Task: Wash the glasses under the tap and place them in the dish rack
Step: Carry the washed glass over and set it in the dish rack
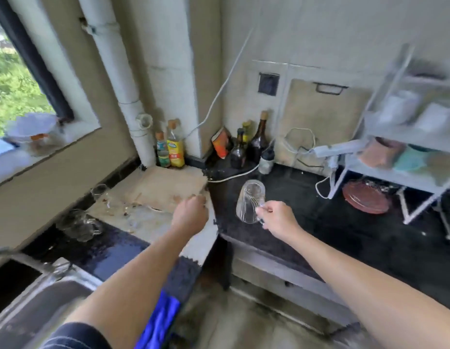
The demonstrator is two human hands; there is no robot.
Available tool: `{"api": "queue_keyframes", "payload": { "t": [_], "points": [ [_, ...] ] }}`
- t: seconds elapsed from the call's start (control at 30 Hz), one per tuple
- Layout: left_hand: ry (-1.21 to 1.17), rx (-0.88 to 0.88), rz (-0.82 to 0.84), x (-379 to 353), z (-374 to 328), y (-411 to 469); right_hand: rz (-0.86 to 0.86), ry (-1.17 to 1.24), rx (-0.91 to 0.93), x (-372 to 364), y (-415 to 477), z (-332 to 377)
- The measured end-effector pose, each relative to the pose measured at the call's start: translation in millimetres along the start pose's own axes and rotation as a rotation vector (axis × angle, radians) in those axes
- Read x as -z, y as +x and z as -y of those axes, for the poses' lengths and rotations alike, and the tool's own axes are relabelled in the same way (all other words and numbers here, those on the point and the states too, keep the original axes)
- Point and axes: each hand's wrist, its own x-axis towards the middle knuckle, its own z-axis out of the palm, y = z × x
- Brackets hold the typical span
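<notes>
The fingers of the right hand (276, 217) are pinched round the handle of a clear glass (250, 205), which hangs a little tilted and seems turned mouth-down, lifted above the dark counter (319, 238) near its left edge. Just beside it the left hand (191, 212) hovers with fingers curled under over the near edge of a sheet of cardboard (166, 187); the blur keeps me from telling whether they hold anything. More glasses (79, 224) stand in a huddle further left on the wet worktop by the wall, with a single one (99, 191) behind them at the cardboard's left corner. The steel sink (42, 298) sits at the near left, and a blue cloth (160, 321) hangs off the worktop's front edge. Bottles (246, 144) crowd the back corner of the dark counter. Over at its right end stands the white dish rack (370, 137), well apart from the held glass, with bowls on its shelves and a pink plate (367, 197) lying beneath it
</notes>
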Motion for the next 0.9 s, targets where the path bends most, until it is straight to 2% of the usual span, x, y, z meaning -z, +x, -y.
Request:
{"api": "queue_keyframes", "payload": {
  "t": [0.3,0.6,0.9],
  "points": [
    [-0.041,-0.327,0.104,-96.2,-244.3,18.2,-0.208,0.065,-0.263,185.0,-46.7,-171.6],
    [-0.078,-0.655,0.259,-183.2,-433.7,14.1,-0.450,0.177,-0.508,296.9,-76.9,-304.1],
    [-0.145,-0.959,0.321,-240.8,-610.8,28.2,-0.693,0.211,-0.705,408.4,-76.1,-402.0]
  ]
}}
